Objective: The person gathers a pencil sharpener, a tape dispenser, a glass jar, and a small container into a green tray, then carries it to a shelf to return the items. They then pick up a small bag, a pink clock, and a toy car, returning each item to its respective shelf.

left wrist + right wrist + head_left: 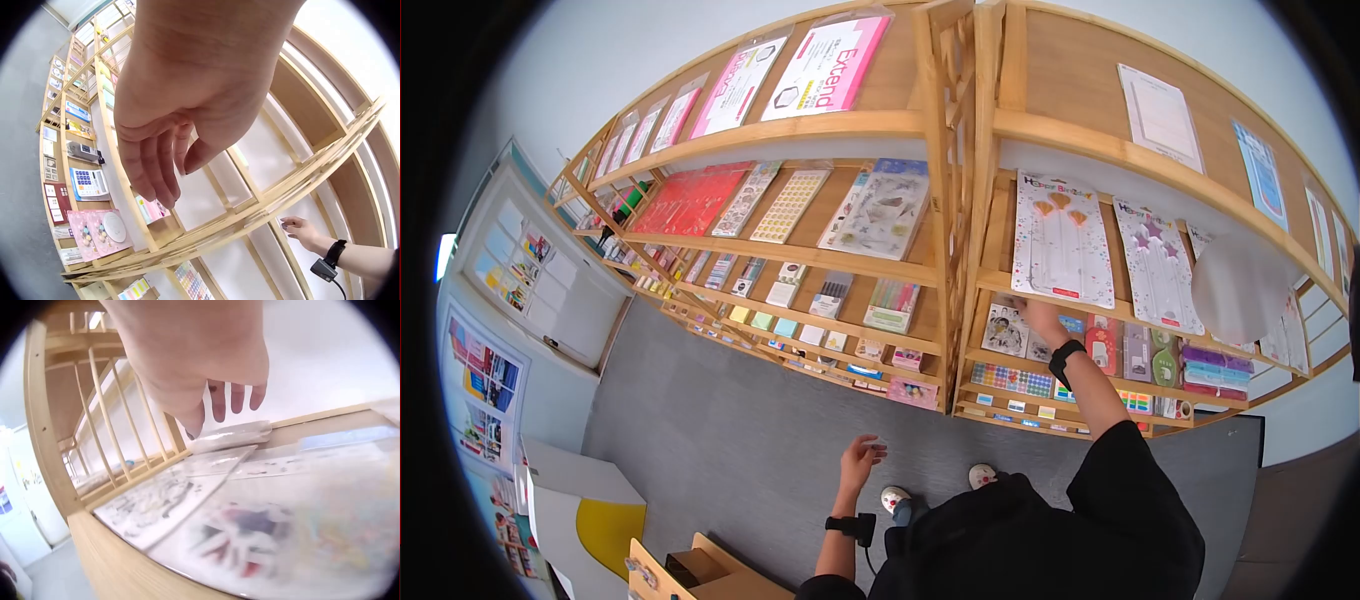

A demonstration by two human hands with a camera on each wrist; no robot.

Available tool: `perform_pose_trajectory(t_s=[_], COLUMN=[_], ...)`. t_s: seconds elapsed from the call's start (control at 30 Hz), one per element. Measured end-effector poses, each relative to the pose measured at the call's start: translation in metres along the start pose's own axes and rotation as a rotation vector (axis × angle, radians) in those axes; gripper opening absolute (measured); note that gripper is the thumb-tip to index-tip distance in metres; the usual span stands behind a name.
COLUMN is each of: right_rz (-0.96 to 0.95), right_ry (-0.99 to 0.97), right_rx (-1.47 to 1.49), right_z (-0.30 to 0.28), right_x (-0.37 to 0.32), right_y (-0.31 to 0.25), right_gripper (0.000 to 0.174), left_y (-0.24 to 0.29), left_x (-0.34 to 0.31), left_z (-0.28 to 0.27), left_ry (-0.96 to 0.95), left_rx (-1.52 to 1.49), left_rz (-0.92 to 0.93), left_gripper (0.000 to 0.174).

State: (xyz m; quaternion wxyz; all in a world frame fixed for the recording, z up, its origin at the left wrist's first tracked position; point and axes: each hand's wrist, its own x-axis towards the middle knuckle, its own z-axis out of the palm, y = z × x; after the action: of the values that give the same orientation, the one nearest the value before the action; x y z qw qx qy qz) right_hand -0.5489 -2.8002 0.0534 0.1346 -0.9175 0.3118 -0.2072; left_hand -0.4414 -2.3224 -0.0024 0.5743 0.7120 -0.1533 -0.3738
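My right hand reaches into a wooden shelf, below a hanging Happy Birthday pack that covers part of its fingers. In the right wrist view that hand hovers with relaxed fingers above clear-wrapped sheets. One sheet with dark printed shapes lies at the left, beside another with a red and blue print. Behind them, a glossy clear packet sits close under the fingertips. My left hand hangs over the floor, holding nothing; the left wrist view shows its fingers loosely bent.
Upright slats border the shelf on the left, and a wooden lip runs along its front. Red packs fill part of the neighbouring rack. A white and yellow cabinet and a wooden box stand at lower left.
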Motion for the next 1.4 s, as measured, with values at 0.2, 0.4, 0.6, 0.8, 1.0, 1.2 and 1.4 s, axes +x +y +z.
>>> perform_pose_trajectory(t_s=[0.2, 0.4, 0.6, 0.8, 1.0, 1.2, 1.4], right_rz=[-0.087, -0.021, -0.032, -0.162, -0.013, -0.188, -0.525], right_ry=[-0.088, -0.186, -0.074, 0.24, 0.333, 0.02, -0.341], right_rx=[-0.065, -0.065, -0.161, 0.041, 0.166, 0.25, 0.519], right_z=[0.001, 0.0, 0.0, -0.015, -0.004, 0.094, 0.26], right_x=[0.002, 0.006, 0.005, -0.059, -0.131, -0.096, -0.015], right_y=[0.001, -0.003, -0.025, -0.107, -0.212, -0.313, -0.539], right_gripper=[0.029, 0.037, 0.058, 0.041, 0.02, 0.012, 0.012], left_y=[-0.002, -0.015, -0.002, -0.005, -0.016, -0.042, -0.062], left_x=[0.01, 0.006, -0.015, -0.045, -0.069, -0.083, -0.094], left_z=[0.029, 0.02, -0.059, -0.176, -0.273, -0.356, -0.476], left_ry=[-0.005, -0.006, 0.087, 0.354, 0.595, 0.723, 0.933], left_rx=[-0.043, -0.075, 0.008, 0.147, 0.074, 0.013, 0.034], left_rz=[0.011, 0.014, 0.051, 0.12, 0.144, 0.099, 0.075], left_gripper=[0.029, 0.028, 0.029, 0.031, 0.031, 0.03, 0.027])
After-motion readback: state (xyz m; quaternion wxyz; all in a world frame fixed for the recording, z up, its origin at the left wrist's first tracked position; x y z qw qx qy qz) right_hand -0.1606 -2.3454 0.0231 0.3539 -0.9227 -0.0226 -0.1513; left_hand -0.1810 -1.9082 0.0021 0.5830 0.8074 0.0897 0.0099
